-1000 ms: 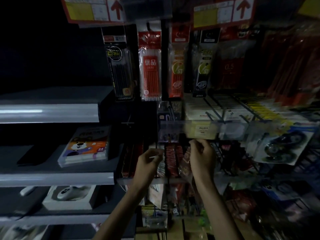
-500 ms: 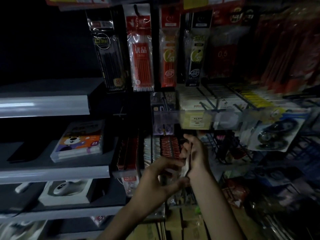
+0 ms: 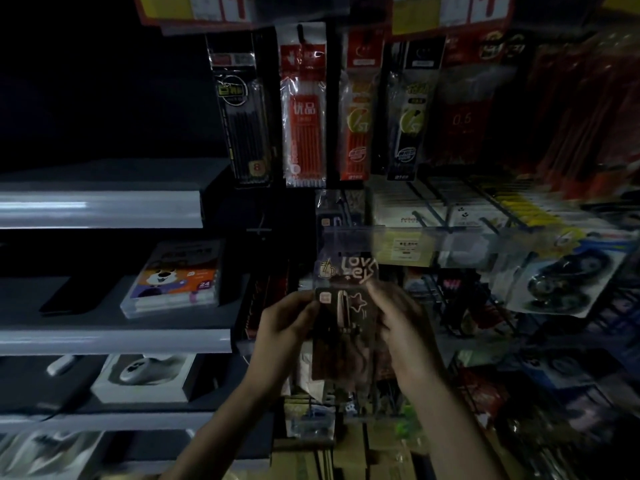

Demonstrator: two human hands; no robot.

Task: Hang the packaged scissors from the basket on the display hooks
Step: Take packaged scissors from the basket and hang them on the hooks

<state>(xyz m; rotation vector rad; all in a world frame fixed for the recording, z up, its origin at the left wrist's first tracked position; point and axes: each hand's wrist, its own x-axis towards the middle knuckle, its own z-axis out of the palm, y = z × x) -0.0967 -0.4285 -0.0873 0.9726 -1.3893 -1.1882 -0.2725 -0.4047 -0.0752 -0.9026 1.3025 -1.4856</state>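
Left hand [image 3: 287,323] and right hand [image 3: 403,327]: each pinches a side edge of the scissors pack [image 3: 344,327], upright just below the hooks [image 3: 441,209]; I would line its hang-hole with a hook tip, then push straight back.

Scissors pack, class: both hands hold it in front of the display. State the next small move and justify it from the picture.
Probably raise the scissors pack a little toward the hooks behind the clear price strip. The left hand and right hand grip its sides, it stands upright, and its top edge sits just under that strip, not yet hung.
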